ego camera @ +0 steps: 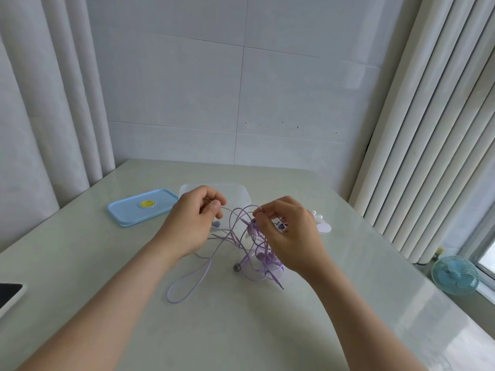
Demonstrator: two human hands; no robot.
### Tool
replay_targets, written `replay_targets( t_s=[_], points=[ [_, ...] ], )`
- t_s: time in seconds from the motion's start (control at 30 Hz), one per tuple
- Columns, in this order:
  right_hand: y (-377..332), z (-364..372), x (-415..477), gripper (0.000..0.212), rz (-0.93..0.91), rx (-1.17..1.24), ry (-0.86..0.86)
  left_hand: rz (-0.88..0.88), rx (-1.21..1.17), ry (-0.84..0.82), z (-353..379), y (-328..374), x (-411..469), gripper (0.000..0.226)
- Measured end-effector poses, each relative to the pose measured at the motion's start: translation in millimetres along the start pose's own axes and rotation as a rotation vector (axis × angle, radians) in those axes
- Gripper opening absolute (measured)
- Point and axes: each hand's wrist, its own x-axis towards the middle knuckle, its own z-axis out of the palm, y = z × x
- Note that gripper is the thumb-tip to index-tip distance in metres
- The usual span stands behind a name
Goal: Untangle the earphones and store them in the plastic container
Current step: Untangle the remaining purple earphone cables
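Here, left hand (194, 219) and right hand (290, 231) pinch purple earphones (242, 245) stretched between.

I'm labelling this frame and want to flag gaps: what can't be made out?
Head view:
plastic container: near wall and inside hidden behind left hand.
white objects: mostly covered by right hand, unidentifiable.
dark device: cut off by left edge.
purple earphones: number of sets lost in the tangle.

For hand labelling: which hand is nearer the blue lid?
The left hand, pinching the purple earphones just right of the blue lid; the right hand pinches them farther away.
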Motion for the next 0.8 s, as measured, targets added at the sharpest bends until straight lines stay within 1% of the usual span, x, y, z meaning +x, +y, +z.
replay_targets(
  t_s=[0.07, 0.17, 0.23, 0.3, 0.37, 0.43, 0.5, 0.57, 0.6, 0.7, 0.73, 0.8],
  points=[
    [1, 1, 0, 0.009, -0.007, 0.019, 0.031, 0.007, 0.035, -0.025, -1, 0, 0, 0.026],
    [0, 1, 0, 0.01, -0.023, -0.007, 0.11, 0.038, 0.159, -0.024, -3, 1, -1, 0.042],
    [-1, 0, 1, 0.01, 0.029, 0.035, 0.132, 0.031, 0.208, -0.046, -3, 2, -3, 0.047],
    [-3, -4, 4, 0.014, 0.132, 0.235, 0.113, 0.033, 0.294, -0.096, -1, 1, -2, 0.043],
    [-7, -7, 5, 0.017, 0.194, 0.439, 0.107, 0.037, 0.453, -0.144, 1, 1, -3, 0.037],
    [-10, -7, 6, 0.017, 0.237, 0.565, 0.118, 0.02, 0.56, -0.161, 2, 1, -4, 0.026],
    [-11, -10, 8, 0.014, 0.291, 0.683, 0.123, 0.036, 0.602, -0.139, 3, 3, -6, 0.021],
    [-11, -13, 8, 0.019, 0.323, 0.753, 0.123, 0.06, 0.643, -0.079, 3, -1, -6, 0.019],
    [-11, -15, 8, 0.02, 0.319, 0.731, 0.13, 0.065, 0.659, -0.052, 2, -3, -5, 0.016],
    [-7, -14, 5, 0.02, 0.238, 0.527, 0.162, 0.068, 0.68, 0.013, 1, -7, -4, 0.006],
    [-7, -13, 4, 0.026, 0.215, 0.487, 0.173, 0.064, 0.678, 0.032, 0, -8, -4, 0.004],
    [-10, -11, 4, 0.037, 0.213, 0.482, 0.201, 0.044, 0.672, 0.055, -1, -11, -3, 0.011]
  ],
)
